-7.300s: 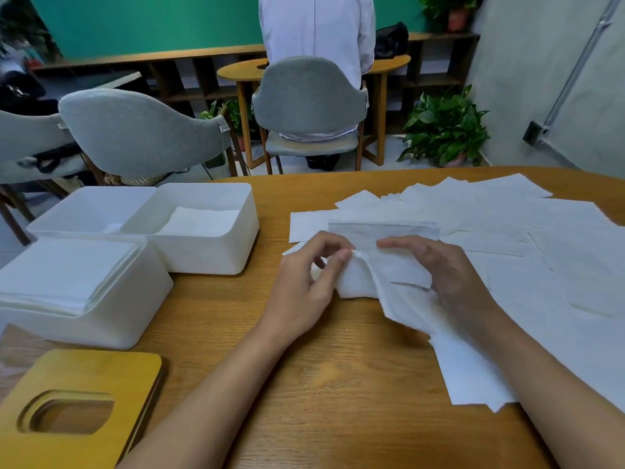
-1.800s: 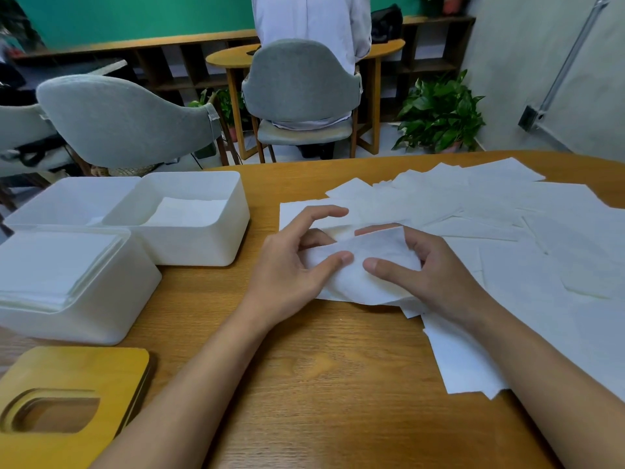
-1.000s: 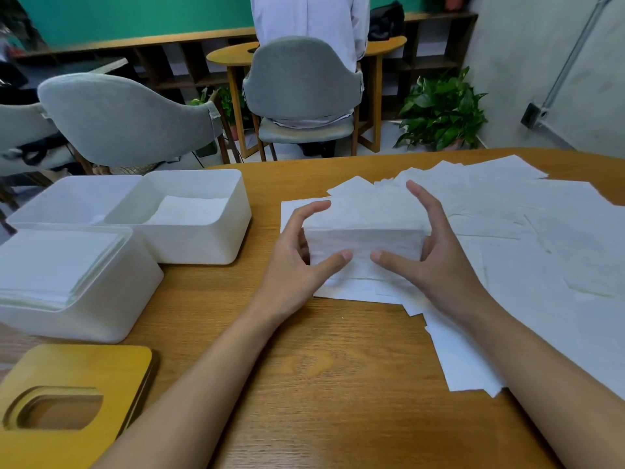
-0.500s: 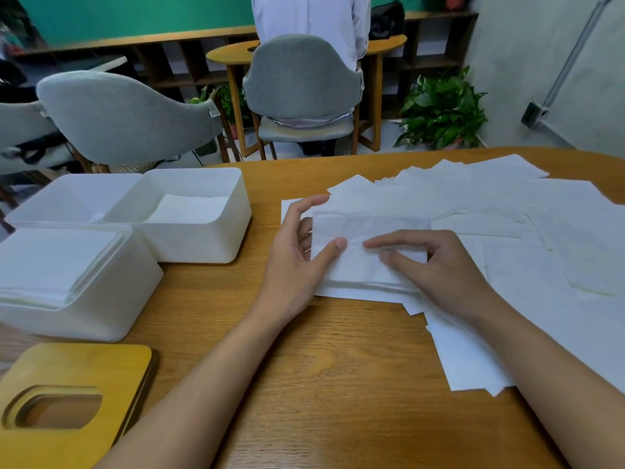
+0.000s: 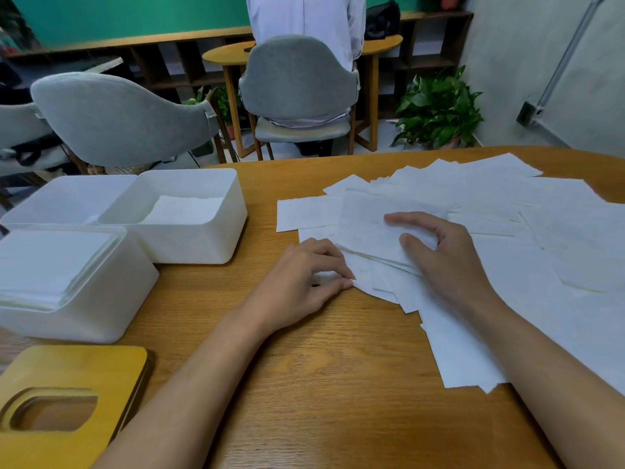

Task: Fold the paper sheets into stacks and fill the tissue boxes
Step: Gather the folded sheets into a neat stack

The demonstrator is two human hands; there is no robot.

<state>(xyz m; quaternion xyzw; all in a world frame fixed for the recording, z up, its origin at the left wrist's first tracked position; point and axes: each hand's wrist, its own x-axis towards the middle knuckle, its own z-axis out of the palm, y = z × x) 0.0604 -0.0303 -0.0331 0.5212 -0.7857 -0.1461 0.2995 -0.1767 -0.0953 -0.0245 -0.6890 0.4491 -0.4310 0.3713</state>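
Folded stack (image 5: pixel 367 231) lies on the loose sheets (image 5: pixel 527 252) that cover the right half of the table (image 5: pixel 321 384), directly ahead of the person. Its layered near edge shows, and it sits slightly askew to the table edge.

Right hand (image 5: pixel 449 265) rests on the stack, fingers arched. The forefinger lies flat across the top sheet and the thumb presses near the stack's near edge; the remaining fingers are bent above the paper.

Left hand (image 5: pixel 301 282) lies on the table just left of the stack, fingers curled. Thumb and fingertips pinch the near-left corner of a sheet (image 5: pixel 363 282) that juts out from under the stack.

Three white boxes stand at the left, touching one another. The near box (image 5: pixel 98 313) is filled to the rim with folded paper. The middle box (image 5: pixel 203 245) holds a thin layer at the bottom. The contents of the far box (image 5: pixel 40 211) cannot be determined. A wooden lid (image 5: pixel 111 374) with an oval slot lies at the near-left corner, apart from the boxes.
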